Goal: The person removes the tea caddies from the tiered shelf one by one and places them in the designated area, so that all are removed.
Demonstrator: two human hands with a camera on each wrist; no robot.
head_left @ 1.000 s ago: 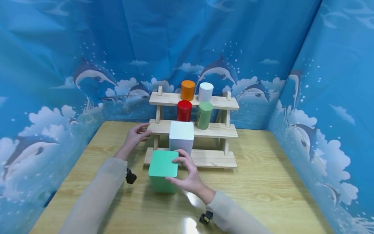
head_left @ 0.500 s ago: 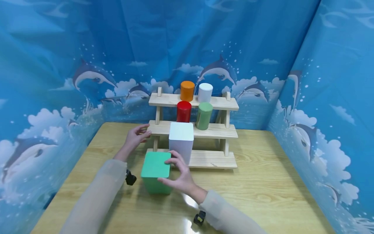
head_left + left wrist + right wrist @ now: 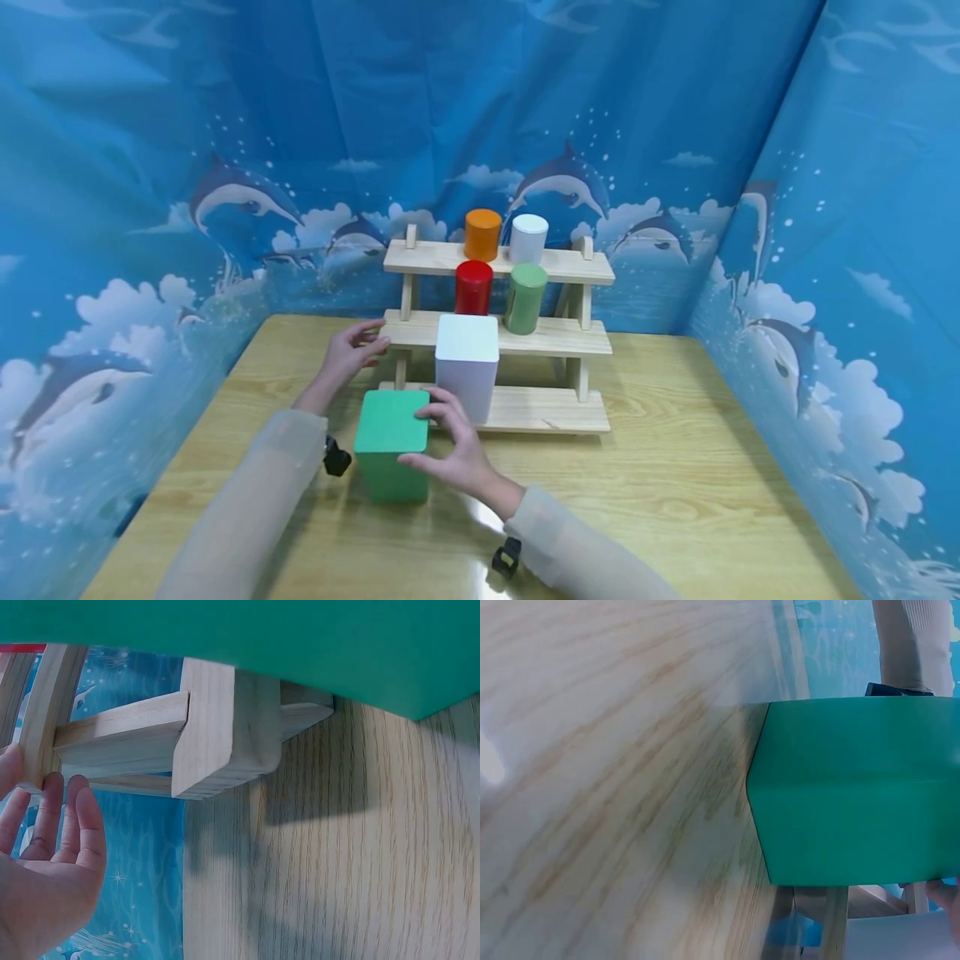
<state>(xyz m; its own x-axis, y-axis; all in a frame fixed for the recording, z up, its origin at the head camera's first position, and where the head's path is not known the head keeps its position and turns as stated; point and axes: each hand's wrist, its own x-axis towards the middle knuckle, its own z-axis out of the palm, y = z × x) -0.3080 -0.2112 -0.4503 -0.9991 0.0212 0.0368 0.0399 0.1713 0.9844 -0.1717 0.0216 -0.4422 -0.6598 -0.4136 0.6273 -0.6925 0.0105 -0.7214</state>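
My right hand [image 3: 465, 457] grips a green box [image 3: 392, 422] by its right side, thumb at the near face and fingers at the far top edge. The box is taller than wide and sits before the left part of a three-tier wooden display rack [image 3: 570, 336]. At that rack's left side, my left hand [image 3: 347, 358] holds the end of the middle shelf; in the left wrist view thumb and fingertips meet the board [image 3: 41, 727]. A white box [image 3: 467, 367] stands at the bottom shelf, just behind the right hand's fingers. The right wrist view shows the green box's [image 3: 855, 795] base close to the tabletop.
An orange can [image 3: 482, 236] and a white can [image 3: 528, 240] stand on the top shelf. A red can [image 3: 473, 287] and a light green can [image 3: 526, 299] share the middle one. Blue dolphin-print curtains [image 3: 450, 100] enclose the wood-grain table [image 3: 637, 500].
The right hand has moved the green box to the left, uncovering more of the white box. My left hand has stayed at the middle shelf's end.
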